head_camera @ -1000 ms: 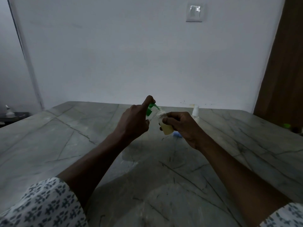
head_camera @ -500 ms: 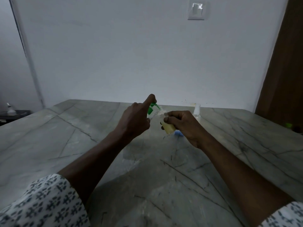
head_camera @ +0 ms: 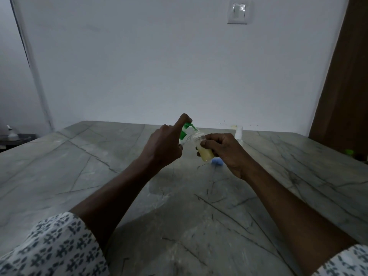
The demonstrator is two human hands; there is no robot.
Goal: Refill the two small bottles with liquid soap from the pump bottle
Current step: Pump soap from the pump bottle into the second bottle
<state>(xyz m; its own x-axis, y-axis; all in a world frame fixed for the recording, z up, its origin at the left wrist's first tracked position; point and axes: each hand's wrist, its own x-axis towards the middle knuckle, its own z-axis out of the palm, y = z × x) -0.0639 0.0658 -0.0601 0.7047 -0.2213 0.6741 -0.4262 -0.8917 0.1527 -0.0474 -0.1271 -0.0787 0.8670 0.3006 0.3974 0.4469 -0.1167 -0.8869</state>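
Observation:
My left hand (head_camera: 165,146) grips the pump bottle, whose body is hidden behind the hand; its forefinger rests on the green pump head (head_camera: 186,129). My right hand (head_camera: 225,152) holds a small clear bottle (head_camera: 203,149) tilted, its open mouth right at the green nozzle. Yellowish soap fills the small bottle's lower part. A second small whitish bottle (head_camera: 238,133) stands upright on the marble table (head_camera: 99,176) just behind my right hand.
A small blue object (head_camera: 217,161), perhaps a cap, lies on the table under my right hand. A wooden door (head_camera: 346,80) stands at the right, a small green thing (head_camera: 348,152) near its foot. A dark side surface with a white item (head_camera: 11,134) sits far left.
Both hands stay together holding the bottles in about the same place. My forefinger remains on the pump head. The camera has tilted slightly.

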